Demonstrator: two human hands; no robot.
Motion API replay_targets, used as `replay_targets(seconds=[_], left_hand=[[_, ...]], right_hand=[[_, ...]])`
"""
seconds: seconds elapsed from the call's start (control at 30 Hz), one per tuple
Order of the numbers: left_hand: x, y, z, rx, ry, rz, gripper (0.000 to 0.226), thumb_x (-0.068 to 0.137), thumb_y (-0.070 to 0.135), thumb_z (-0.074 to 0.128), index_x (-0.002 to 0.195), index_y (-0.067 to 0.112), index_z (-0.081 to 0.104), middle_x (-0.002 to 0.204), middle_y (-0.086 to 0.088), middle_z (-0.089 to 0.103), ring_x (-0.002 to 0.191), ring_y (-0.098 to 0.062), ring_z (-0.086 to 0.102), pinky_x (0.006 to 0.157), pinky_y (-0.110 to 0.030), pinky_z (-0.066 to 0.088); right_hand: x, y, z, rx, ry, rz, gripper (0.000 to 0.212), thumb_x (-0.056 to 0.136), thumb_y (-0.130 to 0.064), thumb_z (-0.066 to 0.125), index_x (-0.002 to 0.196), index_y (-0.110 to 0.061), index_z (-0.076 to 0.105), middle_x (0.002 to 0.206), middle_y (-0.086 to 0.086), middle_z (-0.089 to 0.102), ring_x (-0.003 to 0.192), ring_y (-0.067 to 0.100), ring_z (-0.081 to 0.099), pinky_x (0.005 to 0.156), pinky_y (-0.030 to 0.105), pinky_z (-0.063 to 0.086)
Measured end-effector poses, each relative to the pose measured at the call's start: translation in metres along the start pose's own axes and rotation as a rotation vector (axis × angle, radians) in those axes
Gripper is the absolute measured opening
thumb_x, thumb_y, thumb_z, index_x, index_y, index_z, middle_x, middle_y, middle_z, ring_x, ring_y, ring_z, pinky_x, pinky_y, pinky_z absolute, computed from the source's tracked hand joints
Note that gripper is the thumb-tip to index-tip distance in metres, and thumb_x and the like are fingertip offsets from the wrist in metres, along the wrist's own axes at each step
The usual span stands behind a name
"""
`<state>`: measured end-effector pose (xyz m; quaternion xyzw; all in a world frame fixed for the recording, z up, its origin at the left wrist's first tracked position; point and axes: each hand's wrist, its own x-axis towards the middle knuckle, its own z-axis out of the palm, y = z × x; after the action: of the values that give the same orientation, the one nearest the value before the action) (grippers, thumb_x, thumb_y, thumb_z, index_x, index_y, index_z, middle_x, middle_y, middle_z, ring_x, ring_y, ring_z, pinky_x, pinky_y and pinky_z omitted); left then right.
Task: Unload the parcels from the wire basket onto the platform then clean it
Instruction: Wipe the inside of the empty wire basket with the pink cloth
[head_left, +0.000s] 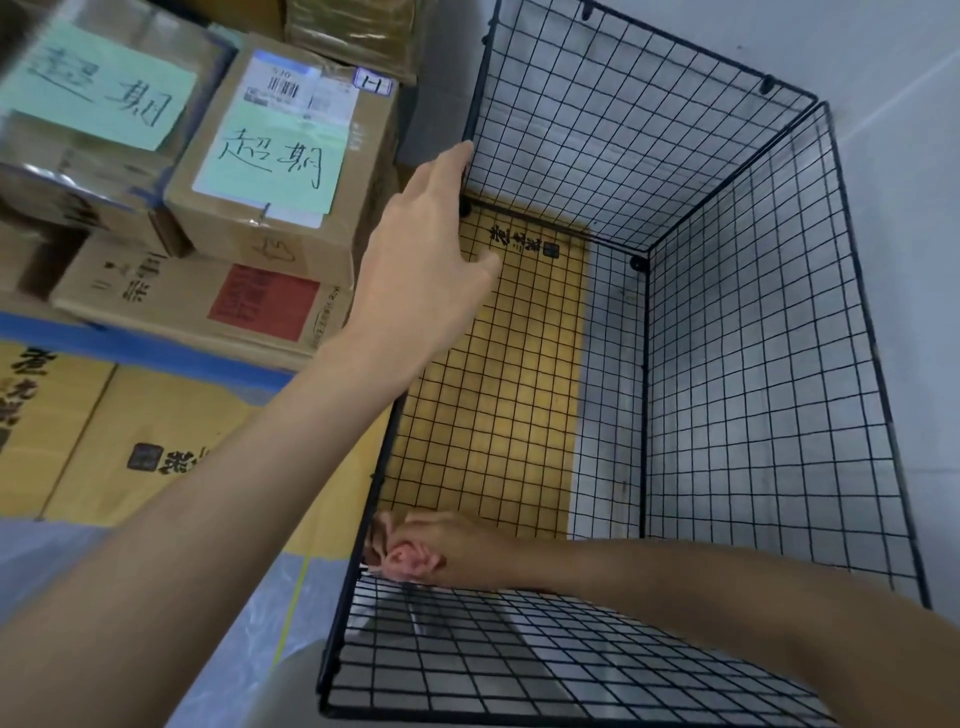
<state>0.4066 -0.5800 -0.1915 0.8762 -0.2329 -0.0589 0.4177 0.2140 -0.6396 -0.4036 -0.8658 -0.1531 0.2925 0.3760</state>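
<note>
Crossing the bottom of the frame, the right forearm covers part of the near mesh wall of the black wire basket (753, 338), and the basket's near right corner is cut off by the frame edge. The right hand (441, 545) sits low in the basket's near left corner, its fingers curled round a pink cloth (410, 560); motion blur and the wires hide where cloth meets mesh. The left hand (426, 249) reaches to the basket's left rim near the far corner, fingers fairly straight against the wire, thumb spread apart over the inside; its fingertips are partly lost behind the rim. Through the basket floor shows a yellow carton (498, 364) on the left and pale floor on the right. The parcels stand stacked outside, in the upper left of the frame: a box with a green note (270, 208), a blurred second box (93, 104) and a flat carton with a red label (208, 306), just beside the basket's left wall. Inside, open room lies to the right of the cloth.
</note>
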Motion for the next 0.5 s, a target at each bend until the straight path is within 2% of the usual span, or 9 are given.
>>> replay_targets(seconds=[0.1, 0.17, 0.27, 0.37, 0.43, 0.5], left_hand=[[0.0, -0.001, 0.0, 0.011, 0.005, 0.009, 0.074, 0.087, 0.014, 0.065, 0.152, 0.018, 0.031, 0.15, -0.001, 0.043, 0.132, -0.019, 0.045, 0.104, -0.029, 0.038], [0.0, -0.001, 0.0, 0.012, 0.005, 0.008, 0.074, 0.087, 0.013, 0.065, 0.152, 0.018, 0.031, 0.15, -0.001, 0.044, 0.131, -0.019, 0.046, 0.102, -0.027, 0.037], [0.0, 0.0, 0.001, 0.007, 0.002, 0.007, 0.074, 0.088, 0.013, 0.065, 0.152, 0.018, 0.03, 0.149, -0.002, 0.044, 0.131, -0.019, 0.046, 0.099, -0.024, 0.035], [0.0, -0.001, 0.001, 0.004, 0.004, 0.007, 0.073, 0.088, 0.013, 0.065, 0.152, 0.018, 0.031, 0.148, -0.002, 0.045, 0.13, -0.019, 0.046, 0.099, -0.022, 0.034], [0.001, -0.001, 0.001, 0.002, 0.006, 0.018, 0.073, 0.087, 0.012, 0.064, 0.152, 0.016, 0.031, 0.148, -0.004, 0.046, 0.129, -0.02, 0.047, 0.103, -0.025, 0.038], [0.0, 0.0, 0.001, 0.0, 0.008, 0.019, 0.074, 0.087, 0.012, 0.065, 0.152, 0.016, 0.031, 0.148, -0.004, 0.045, 0.129, -0.02, 0.048, 0.104, -0.025, 0.039]], right_hand=[[-0.006, 0.014, -0.018, -0.151, 0.04, -0.035, 0.034, 0.087, -0.013, 0.065, 0.121, -0.013, 0.064, 0.118, 0.002, 0.059, 0.098, 0.018, 0.061, 0.066, 0.025, 0.055], [-0.016, 0.038, -0.041, -0.23, 0.144, 0.018, 0.033, 0.085, -0.012, 0.063, 0.118, -0.017, 0.063, 0.117, -0.002, 0.057, 0.096, 0.014, 0.06, 0.063, 0.023, 0.055], [-0.028, 0.082, -0.086, -0.373, 0.417, 0.149, 0.035, 0.086, -0.012, 0.058, 0.119, -0.022, 0.055, 0.115, 0.003, 0.06, 0.099, 0.02, 0.059, 0.07, 0.032, 0.06], [-0.039, 0.108, -0.112, -0.382, 0.62, 0.461, 0.041, 0.087, -0.013, 0.065, 0.126, -0.015, 0.054, 0.12, 0.012, 0.061, 0.107, 0.029, 0.061, 0.085, 0.045, 0.058], [-0.048, 0.105, -0.107, -0.372, 0.612, 0.49, 0.048, 0.084, -0.014, 0.064, 0.13, -0.006, 0.054, 0.123, 0.018, 0.06, 0.108, 0.033, 0.062, 0.088, 0.047, 0.058], [-0.06, 0.089, -0.092, -0.361, 0.481, 0.409, 0.054, 0.083, -0.021, 0.057, 0.134, -0.006, 0.051, 0.127, 0.016, 0.057, 0.11, 0.029, 0.06, 0.087, 0.041, 0.059]])
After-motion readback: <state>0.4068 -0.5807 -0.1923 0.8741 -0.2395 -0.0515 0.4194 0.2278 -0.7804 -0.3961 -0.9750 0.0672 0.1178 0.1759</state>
